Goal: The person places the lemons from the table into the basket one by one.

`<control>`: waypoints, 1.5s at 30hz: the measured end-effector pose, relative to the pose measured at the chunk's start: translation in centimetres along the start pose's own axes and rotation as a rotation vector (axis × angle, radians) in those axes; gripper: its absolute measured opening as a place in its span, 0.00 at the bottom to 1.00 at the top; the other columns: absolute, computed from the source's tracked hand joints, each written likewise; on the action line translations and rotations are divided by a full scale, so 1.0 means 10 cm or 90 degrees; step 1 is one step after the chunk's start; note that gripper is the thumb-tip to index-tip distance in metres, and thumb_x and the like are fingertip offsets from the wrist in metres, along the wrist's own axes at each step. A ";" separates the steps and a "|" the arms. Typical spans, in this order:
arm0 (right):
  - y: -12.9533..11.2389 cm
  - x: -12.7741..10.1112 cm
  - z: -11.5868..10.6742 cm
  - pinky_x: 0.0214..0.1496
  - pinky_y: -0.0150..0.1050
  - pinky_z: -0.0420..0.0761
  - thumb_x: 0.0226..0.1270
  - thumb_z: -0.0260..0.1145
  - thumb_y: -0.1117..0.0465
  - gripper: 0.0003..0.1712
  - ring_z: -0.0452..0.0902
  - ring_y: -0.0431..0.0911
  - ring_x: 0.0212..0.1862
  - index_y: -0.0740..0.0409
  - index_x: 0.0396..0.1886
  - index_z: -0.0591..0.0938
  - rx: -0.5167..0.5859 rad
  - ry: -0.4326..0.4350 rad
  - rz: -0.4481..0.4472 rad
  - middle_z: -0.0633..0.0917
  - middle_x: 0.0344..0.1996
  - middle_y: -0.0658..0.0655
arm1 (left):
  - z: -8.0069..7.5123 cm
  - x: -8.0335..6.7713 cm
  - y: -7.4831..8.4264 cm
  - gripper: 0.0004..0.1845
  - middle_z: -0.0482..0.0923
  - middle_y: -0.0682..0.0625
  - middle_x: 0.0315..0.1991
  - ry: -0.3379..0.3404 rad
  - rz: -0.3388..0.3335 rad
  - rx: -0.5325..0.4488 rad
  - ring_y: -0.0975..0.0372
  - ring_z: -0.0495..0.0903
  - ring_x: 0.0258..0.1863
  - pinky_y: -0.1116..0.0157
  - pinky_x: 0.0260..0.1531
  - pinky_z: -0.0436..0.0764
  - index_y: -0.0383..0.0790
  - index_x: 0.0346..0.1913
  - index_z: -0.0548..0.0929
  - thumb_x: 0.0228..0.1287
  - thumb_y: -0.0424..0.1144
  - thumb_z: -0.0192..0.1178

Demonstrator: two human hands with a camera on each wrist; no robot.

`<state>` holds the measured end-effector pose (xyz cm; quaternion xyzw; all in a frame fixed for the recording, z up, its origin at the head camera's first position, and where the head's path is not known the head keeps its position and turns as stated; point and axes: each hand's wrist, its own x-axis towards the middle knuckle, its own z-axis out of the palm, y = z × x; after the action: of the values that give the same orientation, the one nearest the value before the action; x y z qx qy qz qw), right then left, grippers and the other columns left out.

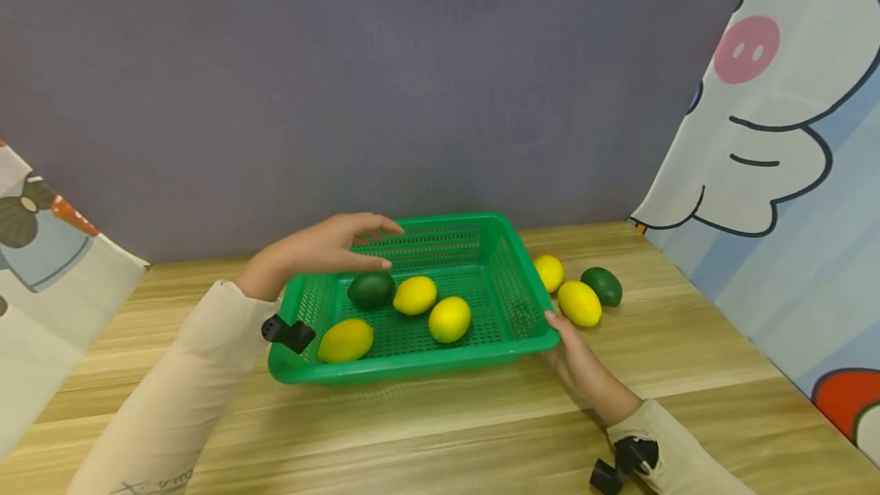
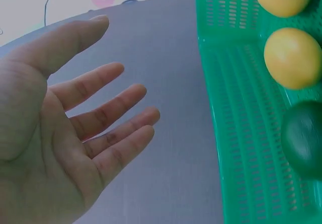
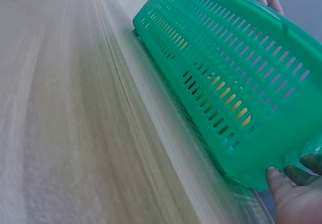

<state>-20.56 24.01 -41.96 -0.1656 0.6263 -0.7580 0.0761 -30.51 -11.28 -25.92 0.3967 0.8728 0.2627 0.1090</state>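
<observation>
From the head, the setting is a wood-grain table (image 1: 330, 441) against a plain grey backdrop (image 1: 412, 82). Cartoon-printed fabric hangs at both sides: on the right-hand fabric (image 1: 811, 105), a white figure with a pink snout above pale blue stripes; on the left-hand fabric (image 1: 41, 327), a dark bow and a blue shape. Dark writing (image 1: 154, 483) on the left cream sleeve (image 1: 192, 380) runs toward the picture's bottom edge and cannot be read with certainty. The green plastic basket (image 1: 440, 361) is at the far part of the table, holding three lemons (image 1: 450, 319) and a dark green fruit (image 1: 371, 289). Just right of it sit two loose lemons (image 1: 580, 304) and another green fruit (image 1: 601, 286). The left hand (image 1: 330, 247) hovers over the basket's left side, fingers parted, holding nothing. The right hand (image 1: 580, 361) grips the near right corner, thumb on the rim.

From the left wrist, the bare palm faces the camera, fingers spread, beside the slotted basket wall, with the grey backdrop behind.

From the right wrist, pale woodgrain fills the left side; yellow shows through the basket's slots, and fingertips (image 3: 275, 176) touch its corner.
</observation>
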 end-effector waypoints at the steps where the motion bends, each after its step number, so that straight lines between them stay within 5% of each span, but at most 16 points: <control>1: 0.00 0.00 0.00 0.55 0.28 0.70 0.78 0.34 0.52 0.19 0.72 0.35 0.49 0.48 0.53 0.71 0.005 0.001 -0.001 0.78 0.44 0.42 | -0.01 -0.03 -0.02 0.28 0.68 0.48 0.64 0.004 -0.007 0.000 0.54 0.69 0.61 0.53 0.60 0.69 0.44 0.64 0.69 0.63 0.45 0.62; 10: 0.00 0.00 0.01 0.55 0.28 0.69 0.78 0.35 0.52 0.19 0.72 0.35 0.49 0.49 0.52 0.72 0.011 0.002 0.001 0.79 0.44 0.43 | -0.09 -0.39 -0.14 0.28 0.68 0.49 0.64 0.080 -0.048 0.023 0.53 0.69 0.61 0.48 0.58 0.68 0.45 0.66 0.67 0.65 0.49 0.58; 20: 0.02 0.01 0.03 0.54 0.28 0.69 0.78 0.35 0.52 0.19 0.72 0.35 0.49 0.49 0.52 0.72 0.017 0.007 0.001 0.78 0.45 0.43 | -0.03 -0.74 -0.28 0.30 0.63 0.39 0.67 0.137 -0.090 0.000 0.43 0.63 0.64 0.43 0.60 0.63 0.40 0.69 0.62 0.68 0.47 0.55; 40: 0.03 -0.02 0.02 0.55 0.28 0.70 0.78 0.35 0.53 0.20 0.72 0.34 0.50 0.48 0.51 0.74 0.023 0.007 -0.001 0.78 0.45 0.43 | 0.28 -1.08 -0.65 0.35 0.53 0.34 0.70 0.229 -0.178 -0.125 0.38 0.55 0.66 0.39 0.59 0.60 0.34 0.72 0.52 0.72 0.48 0.50; 45: 0.02 -0.02 0.01 0.55 0.27 0.70 0.78 0.35 0.53 0.20 0.72 0.34 0.50 0.49 0.53 0.73 0.016 0.012 -0.006 0.78 0.46 0.43 | 0.37 -1.13 -0.72 0.37 0.51 0.32 0.70 0.208 -0.225 -0.168 0.37 0.54 0.66 0.37 0.57 0.60 0.33 0.73 0.47 0.73 0.52 0.46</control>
<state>-20.38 23.93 -42.17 -0.1607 0.6165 -0.7677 0.0686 -26.12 -22.30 -33.16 0.1728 0.8926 0.4118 0.0620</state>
